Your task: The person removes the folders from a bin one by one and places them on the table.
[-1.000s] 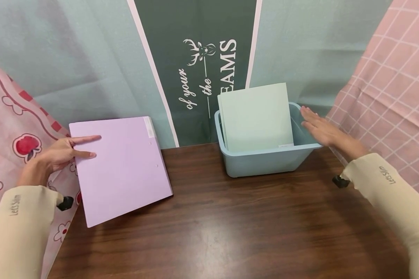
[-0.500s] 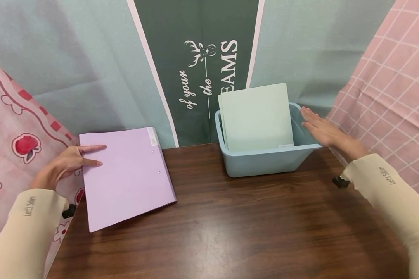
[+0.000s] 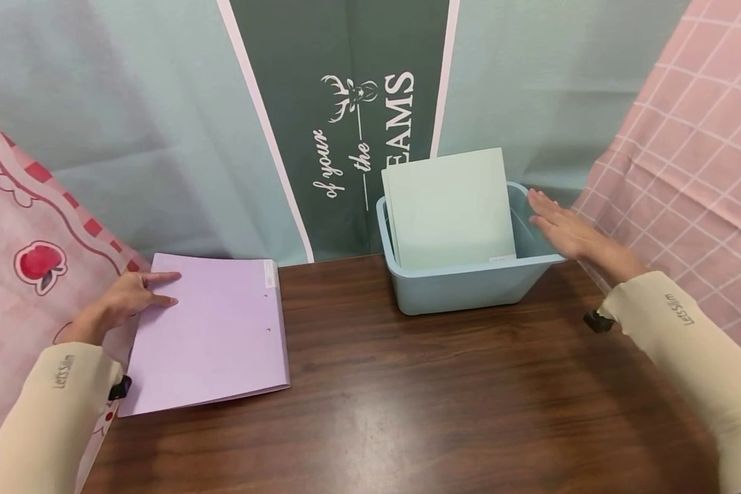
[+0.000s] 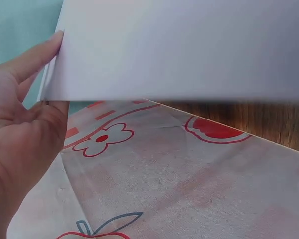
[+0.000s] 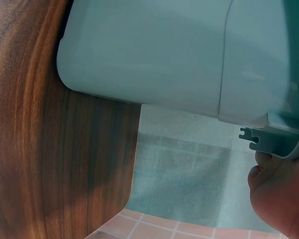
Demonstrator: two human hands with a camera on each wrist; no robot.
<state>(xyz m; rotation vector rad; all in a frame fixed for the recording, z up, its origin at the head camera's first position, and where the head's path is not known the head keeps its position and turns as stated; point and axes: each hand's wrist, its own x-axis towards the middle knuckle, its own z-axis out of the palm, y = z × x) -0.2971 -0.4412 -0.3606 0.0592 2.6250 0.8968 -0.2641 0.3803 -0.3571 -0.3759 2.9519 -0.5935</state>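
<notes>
My left hand (image 3: 123,302) grips a lilac folder (image 3: 210,336) at its left edge. In the head view its thumb and index finger lie over the cover, while the other fingers are hidden underneath. The left wrist view shows the folder (image 4: 179,50) edge-on between thumb and fingers, above a patterned cloth. The folder has a white label near its upper right corner. On the right, a light blue plastic bin (image 3: 463,291) holds pale green folders (image 3: 451,206) leaning upright. My right hand (image 3: 558,223) rests against the bin's right rim with straight fingers.
Brown wood-grain table (image 3: 370,412) spans the front and middle. A grey-green printed cloth (image 3: 160,137) hangs behind it. Pink checked cloth (image 3: 704,137) borders the right side, and a pink floral cloth (image 3: 18,226) the left.
My left hand has brought the lilac folder down and nearer the table, and turned it squarer to the back edge. The right hand stays at the bin's rim.
</notes>
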